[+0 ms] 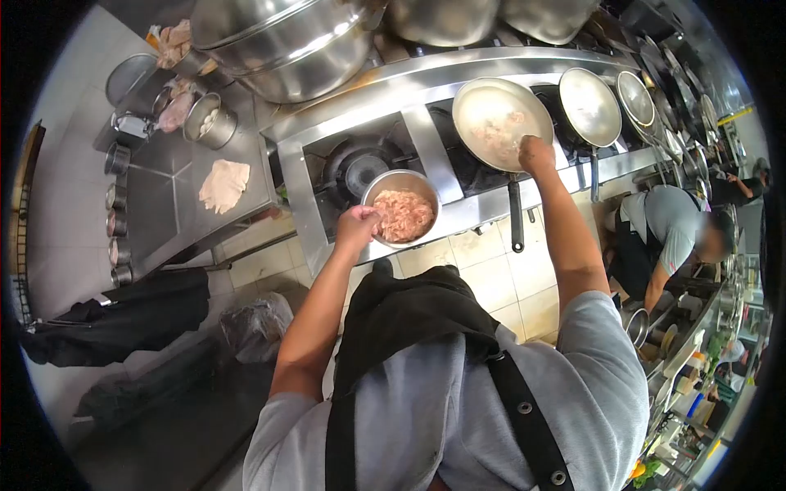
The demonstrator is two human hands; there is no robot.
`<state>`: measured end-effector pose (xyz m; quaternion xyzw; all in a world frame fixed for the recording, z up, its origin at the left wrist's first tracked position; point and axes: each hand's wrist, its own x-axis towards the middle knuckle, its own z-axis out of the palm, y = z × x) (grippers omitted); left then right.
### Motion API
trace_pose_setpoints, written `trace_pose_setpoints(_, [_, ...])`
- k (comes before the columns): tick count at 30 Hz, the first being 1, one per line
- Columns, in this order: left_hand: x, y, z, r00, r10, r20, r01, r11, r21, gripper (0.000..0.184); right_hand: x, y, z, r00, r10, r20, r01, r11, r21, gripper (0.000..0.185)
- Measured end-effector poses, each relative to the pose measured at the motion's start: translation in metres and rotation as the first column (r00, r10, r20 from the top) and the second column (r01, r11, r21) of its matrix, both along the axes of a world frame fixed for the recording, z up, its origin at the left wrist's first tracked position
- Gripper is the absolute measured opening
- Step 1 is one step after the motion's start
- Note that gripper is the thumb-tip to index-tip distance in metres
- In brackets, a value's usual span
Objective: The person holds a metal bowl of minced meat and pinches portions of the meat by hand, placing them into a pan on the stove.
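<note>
Head view: stove (435, 143) upper centre, pan (483, 96) upper right of centre, bowl (393, 181) with meat (405, 217) at centre. The left hand (357, 228) grips the bowl's rim, seemingly steadying it; the right hand (536, 155) curls over the pan, on what we can't tell.

Commercial kitchen, looks restaurant-scale, not a home.
Steel gas range (422, 141) at 12 o'clock, oversized steel pots (282, 51) at 11, frying pans (485, 96) at 1 to 2, steel counter (176, 204) with raw food (223, 186) at 9–10, another person (673, 214) in apron bending at 3, crowded prep station (686, 385) at 4, tiled floor (491, 285) underfoot.
</note>
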<state>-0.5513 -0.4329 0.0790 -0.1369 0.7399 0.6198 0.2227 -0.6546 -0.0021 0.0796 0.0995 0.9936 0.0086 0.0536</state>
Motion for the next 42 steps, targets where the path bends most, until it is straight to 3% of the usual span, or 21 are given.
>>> trace_pose_setpoints(2, [0.000,-0.004,0.001,1.000,0.018,0.003,-0.018,1.000,-0.008,0.024,0.010,-0.009,0.013,0.976,0.003,-0.218,0.013,0.997,0.071,0.022])
trace_pose_setpoints(3, [0.000,-0.006,0.002,0.999,0.035,0.021,-0.035,0.999,0.029,0.028,0.013,-0.017,0.018,0.976,0.007,-0.217,0.009,0.997,0.071,0.022])
trace_pose_setpoints(5, [0.000,-0.010,0.001,0.998,0.050,0.040,-0.053,0.996,0.068,0.032,0.016,-0.042,0.030,0.950,0.026,-0.311,-0.100,0.969,-0.226,0.021])
trace_pose_setpoints(7, [-0.002,-0.016,-0.006,0.993,0.058,0.100,-0.060,0.998,0.018,0.039,0.039,-0.114,0.058,0.955,0.012,-0.295,-0.151,0.880,-0.450,0.021])
trace_pose_setpoints(9, [-0.004,-0.021,-0.012,0.991,0.059,0.124,-0.057,0.998,-0.025,0.042,0.056,-0.171,0.042,0.962,0.241,-0.129,-0.273,0.820,-0.504,0.019])
trace_pose_setpoints(10, [-0.004,-0.022,-0.016,0.987,0.062,0.147,-0.052,0.996,-0.069,0.045,0.071,-0.205,0.065,0.917,0.399,0.021,-0.306,0.734,-0.606,0.024])
trace_pose_setpoints(11, [-0.005,-0.022,-0.023,0.987,0.060,0.148,-0.050,0.996,-0.067,0.045,0.073,-0.238,0.033,0.871,0.403,0.283,-0.282,0.879,-0.384,0.044])
trace_pose_setpoints(12, [-0.005,-0.023,-0.032,0.991,0.054,0.119,-0.031,0.981,-0.190,0.046,0.084,-0.260,0.005,0.893,0.412,0.180,-0.355,0.892,-0.279,0.060])
trace_pose_setpoints(13, [-0.007,-0.023,-0.039,0.995,0.047,0.090,-0.017,0.951,-0.309,0.046,0.085,-0.276,0.004,0.879,0.376,0.292,-0.304,0.915,-0.264,0.068])
trace_pose_setpoints(16, [-0.002,-0.026,-0.047,1.000,-0.017,-0.026,0.008,0.944,-0.331,0.044,0.079,-0.294,-0.015,0.913,0.326,0.245,-0.292,0.942,-0.165,0.068])
trace_pose_setpoints(18, [0.003,-0.025,-0.044,1.000,-0.014,-0.028,0.004,0.945,-0.326,0.043,0.064,-0.289,-0.015,0.834,0.311,0.456,-0.211,0.943,-0.256,0.068])
trace_pose_setpoints(19, [0.002,-0.026,-0.043,0.999,-0.022,-0.042,0.007,0.947,-0.321,0.042,0.064,-0.287,-0.026,0.833,0.314,0.456,-0.217,0.943,-0.252,0.068])
trace_pose_setpoints(21, [-0.001,-0.027,-0.050,0.997,-0.043,-0.059,0.021,0.942,-0.335,0.041,0.064,-0.288,-0.037,0.890,0.356,0.286,-0.305,0.929,-0.208,0.062])
trace_pose_setpoints(25, [0.001,-0.033,-0.066,0.988,-0.102,-0.117,0.049,0.919,-0.391,0.038,0.068,-0.286,-0.025,0.839,0.454,0.301,-0.426,0.891,-0.156,0.055])
trace_pose_setpoints(27, [0.002,-0.034,-0.067,0.989,-0.112,-0.093,0.065,0.912,-0.405,0.037,0.063,-0.282,-0.024,0.772,0.507,0.382,-0.450,0.862,-0.235,0.047])
trace_pose_setpoints(31, [0.007,-0.026,-0.044,0.984,-0.100,-0.147,0.011,0.861,-0.509,0.026,0.066,-0.274,-0.039,0.789,0.547,0.281,-0.476,0.832,-0.285,0.045])
trace_pose_setpoints(35, [0.011,-0.004,-0.022,0.935,-0.233,-0.266,0.128,0.923,-0.362,0.029,0.071,-0.269,-0.043,0.785,0.574,0.235,-0.484,0.804,-0.345,0.045])
trace_pose_setpoints(37, [0.010,0.006,-0.025,0.779,-0.428,-0.459,0.165,0.846,-0.508,0.047,0.075,-0.268,-0.035,0.803,0.568,0.181,-0.477,0.794,-0.378,0.047])
trace_pose_setpoints(38, [0.008,0.008,-0.027,0.751,-0.571,-0.332,0.256,0.715,-0.651,0.063,0.076,-0.266,-0.031,0.803,0.568,0.181,-0.460,0.783,-0.418,0.047])
trace_pose_setpoints(40, [0.006,0.016,-0.009,0.754,-0.603,-0.261,0.269,0.646,-0.714,0.063,0.080,-0.263,-0.018,0.808,0.561,0.179,-0.437,0.775,-0.456,0.048])
trace_pose_setpoints(42, [0.004,0.023,0.006,0.755,-0.630,-0.181,0.288,0.567,-0.771,0.062,0.084,-0.261,-0.012,0.833,0.553,0.023,-0.476,0.738,-0.477,0.048])
